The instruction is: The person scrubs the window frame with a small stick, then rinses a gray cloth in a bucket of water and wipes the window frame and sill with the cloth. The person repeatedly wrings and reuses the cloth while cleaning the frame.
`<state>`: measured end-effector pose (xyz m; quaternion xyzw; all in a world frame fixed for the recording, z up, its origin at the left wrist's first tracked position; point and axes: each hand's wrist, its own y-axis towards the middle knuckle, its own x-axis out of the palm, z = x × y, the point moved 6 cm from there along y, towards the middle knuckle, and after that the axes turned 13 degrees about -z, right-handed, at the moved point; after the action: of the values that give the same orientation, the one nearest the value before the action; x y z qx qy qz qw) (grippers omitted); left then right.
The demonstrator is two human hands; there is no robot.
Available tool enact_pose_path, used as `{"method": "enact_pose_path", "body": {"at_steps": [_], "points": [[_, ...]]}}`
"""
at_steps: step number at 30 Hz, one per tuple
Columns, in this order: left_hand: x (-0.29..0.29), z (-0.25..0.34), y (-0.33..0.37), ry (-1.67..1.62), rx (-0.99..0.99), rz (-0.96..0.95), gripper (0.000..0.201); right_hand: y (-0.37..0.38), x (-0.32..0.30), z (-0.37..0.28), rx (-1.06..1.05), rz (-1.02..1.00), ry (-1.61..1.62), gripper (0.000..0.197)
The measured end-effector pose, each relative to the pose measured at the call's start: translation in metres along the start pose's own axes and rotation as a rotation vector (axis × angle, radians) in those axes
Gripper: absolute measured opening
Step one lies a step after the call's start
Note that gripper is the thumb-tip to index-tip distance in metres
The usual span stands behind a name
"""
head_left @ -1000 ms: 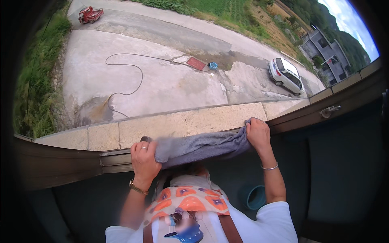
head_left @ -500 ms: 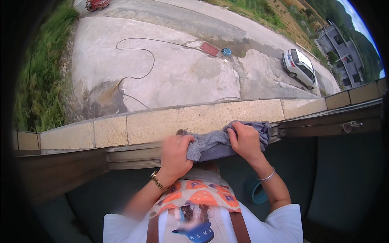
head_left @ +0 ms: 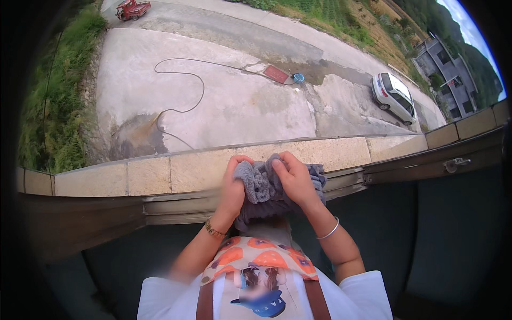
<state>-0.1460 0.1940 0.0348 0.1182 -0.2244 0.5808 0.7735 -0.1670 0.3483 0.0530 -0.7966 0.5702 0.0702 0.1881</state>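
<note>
A bunched grey towel (head_left: pixel 260 184) is held over the metal window track, against the inner edge of the tan stone ledge (head_left: pixel 202 168). Its left end is gripped by my left hand (head_left: pixel 233 186), fingers curled around the cloth. My right hand (head_left: pixel 295 178) pinches the towel near its middle, and loose folds hang out beyond that hand to the right. The lower part of the cloth drapes down toward my patterned apron (head_left: pixel 256 256). Fingertips under the folds are hidden.
Brown metal window frames (head_left: pixel 80 218) flank me, the right one carrying a latch (head_left: pixel 457 164). Past the ledge, far below, lies a concrete yard (head_left: pixel 240 117) with a hose (head_left: pixel 202 85), a blue bucket (head_left: pixel 298 78), a red mat (head_left: pixel 276 74), a white car (head_left: pixel 393 96) and a red three-wheeled truck (head_left: pixel 132 9).
My hands have come closer together, the right one moving left. The towel, stretched along the track before, is now bunched up between them. The teal bucket by my right arm is now mostly covered.
</note>
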Motion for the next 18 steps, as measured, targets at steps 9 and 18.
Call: {"method": "enact_pose_path", "body": {"at_steps": [9,18], "points": [[-0.049,0.042,-0.027,0.471,0.319,0.254,0.029,-0.022,-0.065,-0.027,-0.367,0.492,-0.179,0.017],[-0.070,0.053,-0.089,0.010,0.362,0.253,0.017,-0.089,-0.147,0.048,-0.253,0.635,0.884,0.024]]}}
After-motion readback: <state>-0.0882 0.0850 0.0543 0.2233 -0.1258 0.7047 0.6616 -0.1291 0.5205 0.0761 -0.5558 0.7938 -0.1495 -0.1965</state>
